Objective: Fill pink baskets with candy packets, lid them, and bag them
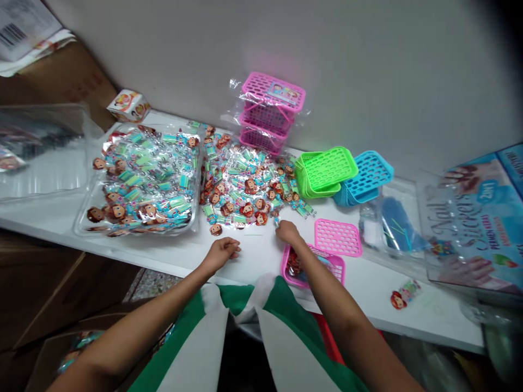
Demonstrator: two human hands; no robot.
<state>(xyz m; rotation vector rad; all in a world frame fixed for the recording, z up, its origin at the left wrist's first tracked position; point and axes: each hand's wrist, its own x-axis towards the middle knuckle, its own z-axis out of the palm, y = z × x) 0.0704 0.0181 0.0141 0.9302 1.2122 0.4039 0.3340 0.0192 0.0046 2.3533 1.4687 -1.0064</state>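
Note:
My right hand [287, 231] is closed at the near edge of the pile, its fingers pinching a doll-shaped packet [277, 220]; only a small blue and white end shows. Below my right forearm stands a pink plastic basket [338, 269] with doll-shaped packets inside, partly covered by the arm. Its matching pink perforated lid [338, 237] lies flat beside it. To the left, my left hand [223, 253] hovers over the white table with loosely curled fingers and nothing visible in them. In front of both hands spreads a loose pile of shiny doll-shaped packets [245, 190].
A clear tray [81, 220] heaped with similar packets stands left. Wrapped pink baskets [265, 117] are stacked by the wall. Green baskets [327, 169] and blue baskets [370, 174] sit right of the pile. A nail sticker box [482, 218] stands far right. One packet [404, 294] lies near the front edge.

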